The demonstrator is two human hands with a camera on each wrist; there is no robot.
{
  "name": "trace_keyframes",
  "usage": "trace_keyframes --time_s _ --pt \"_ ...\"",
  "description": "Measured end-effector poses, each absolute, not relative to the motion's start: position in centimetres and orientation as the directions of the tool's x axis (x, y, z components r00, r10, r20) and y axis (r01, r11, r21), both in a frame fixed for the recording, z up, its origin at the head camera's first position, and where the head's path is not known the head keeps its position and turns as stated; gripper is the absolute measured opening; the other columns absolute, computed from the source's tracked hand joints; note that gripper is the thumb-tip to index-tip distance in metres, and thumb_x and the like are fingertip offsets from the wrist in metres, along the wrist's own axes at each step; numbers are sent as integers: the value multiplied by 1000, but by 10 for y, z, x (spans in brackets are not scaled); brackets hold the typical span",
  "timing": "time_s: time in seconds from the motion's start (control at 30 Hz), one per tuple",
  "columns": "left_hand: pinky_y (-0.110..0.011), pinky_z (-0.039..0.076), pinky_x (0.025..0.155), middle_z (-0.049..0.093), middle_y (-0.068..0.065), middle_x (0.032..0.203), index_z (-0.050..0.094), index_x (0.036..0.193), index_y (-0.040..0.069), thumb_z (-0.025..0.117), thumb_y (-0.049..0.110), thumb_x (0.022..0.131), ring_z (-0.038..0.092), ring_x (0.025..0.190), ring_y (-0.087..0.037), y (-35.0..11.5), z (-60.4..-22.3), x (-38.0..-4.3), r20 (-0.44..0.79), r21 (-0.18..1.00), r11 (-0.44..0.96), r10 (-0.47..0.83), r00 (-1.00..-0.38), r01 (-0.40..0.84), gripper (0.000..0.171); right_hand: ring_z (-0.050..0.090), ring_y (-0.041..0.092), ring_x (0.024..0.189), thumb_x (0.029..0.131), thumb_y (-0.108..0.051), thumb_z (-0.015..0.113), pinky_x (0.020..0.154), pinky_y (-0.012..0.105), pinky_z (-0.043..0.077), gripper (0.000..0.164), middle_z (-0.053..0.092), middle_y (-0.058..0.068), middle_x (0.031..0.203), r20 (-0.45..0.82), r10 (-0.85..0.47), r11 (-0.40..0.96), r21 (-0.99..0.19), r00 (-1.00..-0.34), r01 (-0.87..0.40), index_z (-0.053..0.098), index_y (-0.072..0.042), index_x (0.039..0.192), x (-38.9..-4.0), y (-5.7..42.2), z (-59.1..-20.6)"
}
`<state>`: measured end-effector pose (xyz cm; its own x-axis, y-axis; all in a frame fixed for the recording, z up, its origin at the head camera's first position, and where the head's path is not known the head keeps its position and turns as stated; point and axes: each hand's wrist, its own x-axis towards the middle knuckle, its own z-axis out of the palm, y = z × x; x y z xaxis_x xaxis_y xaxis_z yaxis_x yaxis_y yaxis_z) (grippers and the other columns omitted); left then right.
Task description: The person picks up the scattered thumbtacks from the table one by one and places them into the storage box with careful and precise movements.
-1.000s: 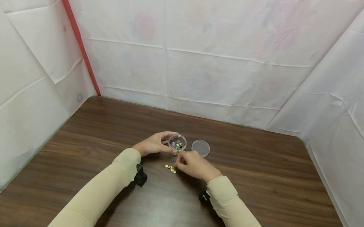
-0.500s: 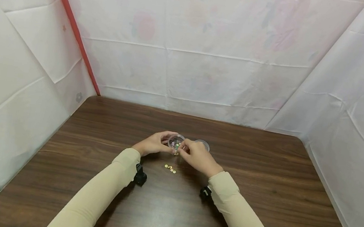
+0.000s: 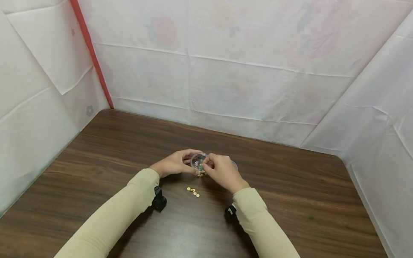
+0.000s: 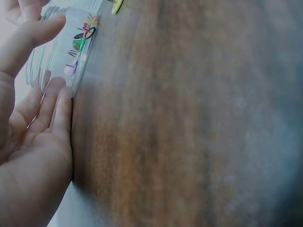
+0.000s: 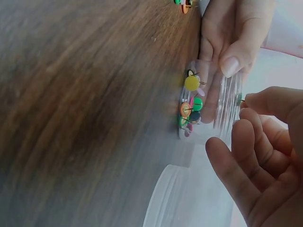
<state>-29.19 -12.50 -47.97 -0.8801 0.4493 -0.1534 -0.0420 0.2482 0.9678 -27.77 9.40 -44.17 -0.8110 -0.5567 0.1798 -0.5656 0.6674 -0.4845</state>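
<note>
My left hand (image 3: 176, 163) holds a clear round plastic jar (image 3: 195, 160) upright on the table, thumb on the near side and fingers around the far side. Colored thumbtacks (image 5: 191, 83) in yellow, green, orange and pink lie in its bottom, points sticking out in various directions. At the jar's open mouth, my right hand (image 3: 224, 173) pinches a green thumbtack (image 5: 239, 99) by its pin between thumb and index finger. The other right fingers are loosely bent beside the jar wall. Several loose thumbtacks (image 3: 195, 193) lie on the table in front of the jar.
A clear round lid (image 5: 165, 196) lies on the brown wood-grain table (image 3: 297, 209) just right of the jar, mostly hidden behind my right hand in the head view. Pale patterned cloth (image 3: 235, 85) hangs behind the table and along both sides.
My right hand has moved up and away from the loose thumbtacks to the jar's mouth, covering most of the lid. The left hand and jar stay in place.
</note>
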Motion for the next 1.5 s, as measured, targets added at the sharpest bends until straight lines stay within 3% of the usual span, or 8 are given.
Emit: trace_keyframes --time_s 0.33,0.77,1.27,1.5 --pt "-46 37 114 47 -12 148 46 151 16 82 8 85 36 143 -31 -125 -481 -291 -148 969 244 447 -882 -39 75 57 3 60 101 -19 63 54 20 50 11 66 -6 79 134 -550 677 -507 -824 -534 71 -11 102 -281 93 -445" --pt "-50 32 116 44 -12 150 44 152 18 82 12 86 32 145 -33 -126 -483 -293 -153 969 245 458 -876 -41 77 45 8 47 102 -21 61 44 23 40 11 57 -7 67 157 -537 652 -546 -829 -526 66 -12 106 -274 100 -443" --pt "-49 34 115 45 -11 149 44 152 18 83 13 85 31 145 -33 -126 -480 -292 -148 966 258 460 -875 -28 77 50 3 54 99 -16 63 50 21 46 6 62 -9 71 224 -614 579 -524 -757 -625 65 -11 97 -262 104 -443" --pt "-46 35 115 46 -9 149 44 152 17 82 10 85 33 144 -32 -126 -480 -291 -138 965 263 458 -878 -15 77 54 1 62 98 -14 66 57 20 50 6 63 -10 75 148 -741 499 -530 -655 -685 67 -10 94 -253 103 -444"
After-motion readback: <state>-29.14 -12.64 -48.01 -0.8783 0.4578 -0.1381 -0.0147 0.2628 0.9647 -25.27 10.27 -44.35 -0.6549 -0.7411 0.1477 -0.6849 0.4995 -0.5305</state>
